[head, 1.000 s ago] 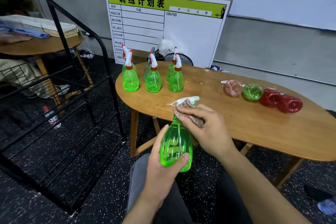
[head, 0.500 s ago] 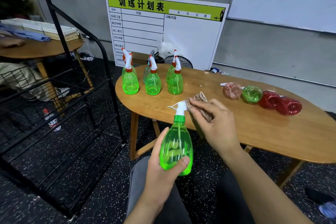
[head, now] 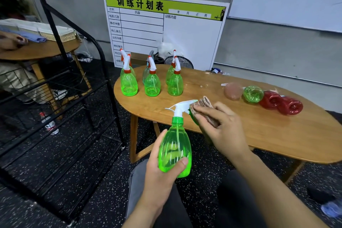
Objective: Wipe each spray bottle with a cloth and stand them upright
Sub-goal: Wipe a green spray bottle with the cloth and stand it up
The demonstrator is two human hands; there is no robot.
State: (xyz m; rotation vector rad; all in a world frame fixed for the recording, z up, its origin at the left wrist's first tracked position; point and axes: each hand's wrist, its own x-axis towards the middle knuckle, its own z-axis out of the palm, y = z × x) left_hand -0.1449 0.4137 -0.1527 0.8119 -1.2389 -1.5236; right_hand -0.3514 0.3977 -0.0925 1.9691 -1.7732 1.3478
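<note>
The wooden surface (head: 240, 135) has clean bottles standing at its far left. In front of it, the left hand (head: 161, 176) wraps the green bottle (head: 174, 150) to keep it upright, while right-hand fingers (head: 207, 114) pinch the cloth (head: 203, 105) on its nozzle to wipe it.

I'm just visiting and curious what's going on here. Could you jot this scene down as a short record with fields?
Left hand: grips green spray bottle by its body, upright
Right hand: holds brown cloth against the bottle's nozzle
Upright bottles: green group at table's far left
Lying bottles: pink, green, two red
Surface: wooden table
</note>
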